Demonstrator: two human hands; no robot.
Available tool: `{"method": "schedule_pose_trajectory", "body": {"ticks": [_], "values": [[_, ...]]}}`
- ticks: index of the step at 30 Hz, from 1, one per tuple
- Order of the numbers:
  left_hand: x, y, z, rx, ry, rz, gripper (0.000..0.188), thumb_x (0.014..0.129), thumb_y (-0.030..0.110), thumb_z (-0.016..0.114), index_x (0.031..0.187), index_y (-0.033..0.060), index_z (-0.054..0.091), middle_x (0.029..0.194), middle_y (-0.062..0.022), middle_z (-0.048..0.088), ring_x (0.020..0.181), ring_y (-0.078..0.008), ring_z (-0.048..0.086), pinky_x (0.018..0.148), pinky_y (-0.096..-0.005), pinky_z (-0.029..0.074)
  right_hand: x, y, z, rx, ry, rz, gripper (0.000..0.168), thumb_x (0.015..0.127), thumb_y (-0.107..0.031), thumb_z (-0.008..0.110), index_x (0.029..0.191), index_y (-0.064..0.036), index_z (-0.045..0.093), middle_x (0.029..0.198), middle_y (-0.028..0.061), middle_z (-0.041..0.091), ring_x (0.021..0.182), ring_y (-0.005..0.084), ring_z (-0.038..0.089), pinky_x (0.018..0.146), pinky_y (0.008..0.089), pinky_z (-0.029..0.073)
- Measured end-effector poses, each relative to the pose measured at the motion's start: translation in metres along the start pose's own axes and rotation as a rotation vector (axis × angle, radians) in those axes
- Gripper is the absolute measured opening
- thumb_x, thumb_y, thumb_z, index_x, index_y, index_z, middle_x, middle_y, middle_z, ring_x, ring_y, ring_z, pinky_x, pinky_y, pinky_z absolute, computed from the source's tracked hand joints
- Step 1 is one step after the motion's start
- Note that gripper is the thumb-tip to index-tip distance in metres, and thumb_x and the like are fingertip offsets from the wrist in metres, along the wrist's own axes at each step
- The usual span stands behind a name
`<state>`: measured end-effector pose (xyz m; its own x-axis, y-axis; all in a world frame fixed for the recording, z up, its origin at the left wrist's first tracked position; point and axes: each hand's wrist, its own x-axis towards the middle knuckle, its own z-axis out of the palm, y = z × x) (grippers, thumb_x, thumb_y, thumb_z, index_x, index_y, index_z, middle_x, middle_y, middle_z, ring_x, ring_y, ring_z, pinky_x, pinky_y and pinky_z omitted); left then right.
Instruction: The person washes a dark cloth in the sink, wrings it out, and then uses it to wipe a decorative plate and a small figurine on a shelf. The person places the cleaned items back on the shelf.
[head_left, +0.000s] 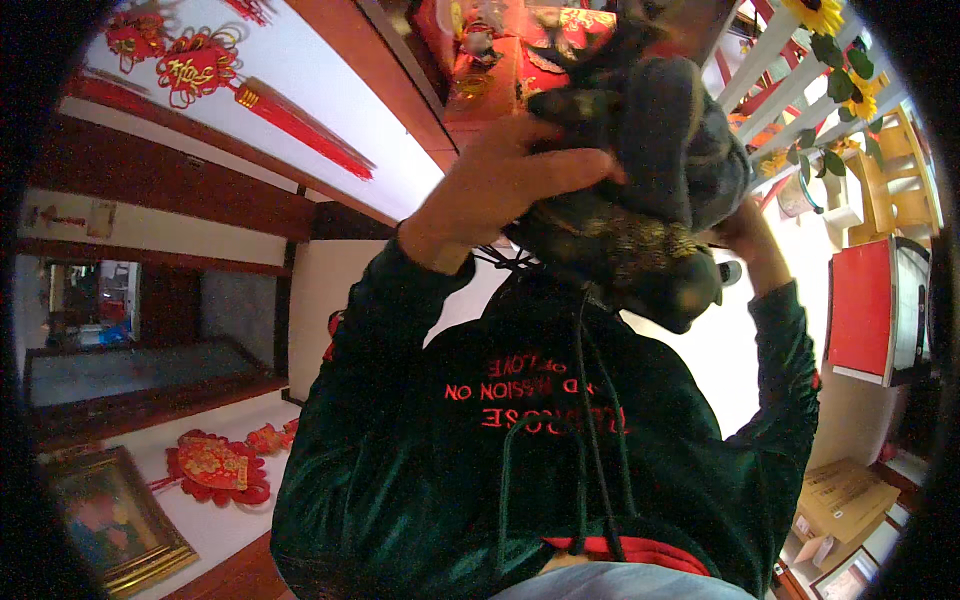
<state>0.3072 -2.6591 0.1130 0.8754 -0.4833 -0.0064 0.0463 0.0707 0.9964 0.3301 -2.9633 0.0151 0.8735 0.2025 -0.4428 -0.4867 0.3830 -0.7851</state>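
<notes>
A dark grey and black object with gold, bumpy patterning (660, 247) fills the space between my hands. It is blurred, with rounded thick parts and a pointed lower end, and I cannot tell exactly what it is. My left hand (517, 176) grips its left side, thumb laid across the front; the fingertips are hidden behind it. On the other side, my right hand (739, 232) is mostly covered by the object and seems to hold it. Below both hands is my dark green velvet hooded top (540, 480), bearing red writing and hanging drawstrings.
Red and gold ornaments (487, 82) stand beyond the object. Red knot decorations with tassels (300, 124) are at the upper left, above a gilt-framed picture (120, 517). A white picket fence with sunflowers (795, 82), a red panel (859, 311) and a cardboard box (847, 495) line the right.
</notes>
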Motion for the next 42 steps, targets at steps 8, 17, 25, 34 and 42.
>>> {"method": "schedule_pose_trajectory", "body": {"ticks": [8,17,25,34,42], "values": [[-0.083,0.019,-0.059,-0.131,0.347,0.260,0.032,0.074,0.027,0.066,0.092,0.0003,0.060,0.087,-0.0088,0.063,0.083,-0.0189,0.059,0.078,-0.0312,0.047,0.042,0.103,0.020,0.037,-0.212,0.222,0.012,0.082,-0.018,0.058,0.088,-0.007,0.057,0.078,0.0047,0.056,0.073,0.0182,0.055,0.070,0.0346,0.048],[-0.117,0.011,-0.092,-0.195,0.576,0.401,0.037,0.072,0.030,0.069,0.092,0.0021,0.056,0.084,-0.0093,0.061,0.077,-0.0191,0.059,0.075,-0.0318,0.048,0.122,0.019,0.109,-0.716,0.095,-0.896,0.029,0.081,-0.018,0.061,0.106,-0.004,0.059,0.096,0.0081,0.062,0.088,0.0173,0.059,0.074,0.0294,0.047],[-0.130,0.011,-0.089,-0.143,0.615,0.366,0.037,0.071,0.031,0.069,0.092,0.0027,0.058,0.083,-0.0081,0.062,0.076,-0.0167,0.059,0.072,-0.0292,0.049,0.155,0.023,0.117,-1.082,0.298,-1.053,0.032,0.079,-0.022,0.062,0.105,-0.004,0.056,0.097,0.0150,0.062,0.089,0.0316,0.060,0.076,0.0388,0.047],[-0.122,0.017,-0.081,-0.168,0.543,0.317,0.032,0.074,0.028,0.067,0.089,0.0011,0.059,0.083,-0.0085,0.062,0.078,-0.0170,0.059,0.074,-0.0290,0.048,0.125,0.019,0.106,-1.200,0.390,-1.170,0.045,0.081,-0.024,0.061,0.119,-0.006,0.047,0.106,0.0195,0.058,0.096,0.0282,0.059,0.080,0.0365,0.047],[-0.096,0.025,-0.065,-0.251,0.355,0.267,0.032,0.076,0.029,0.065,0.089,0.0002,0.060,0.085,-0.0083,0.062,0.080,-0.0177,0.060,0.077,-0.0298,0.048,0.007,-0.012,0.155,-0.305,-0.588,-0.595,0.054,0.090,-0.035,0.050,0.133,-0.008,0.034,0.121,0.0117,0.051,0.108,0.0210,0.052,0.091,0.0331,0.043]]}}
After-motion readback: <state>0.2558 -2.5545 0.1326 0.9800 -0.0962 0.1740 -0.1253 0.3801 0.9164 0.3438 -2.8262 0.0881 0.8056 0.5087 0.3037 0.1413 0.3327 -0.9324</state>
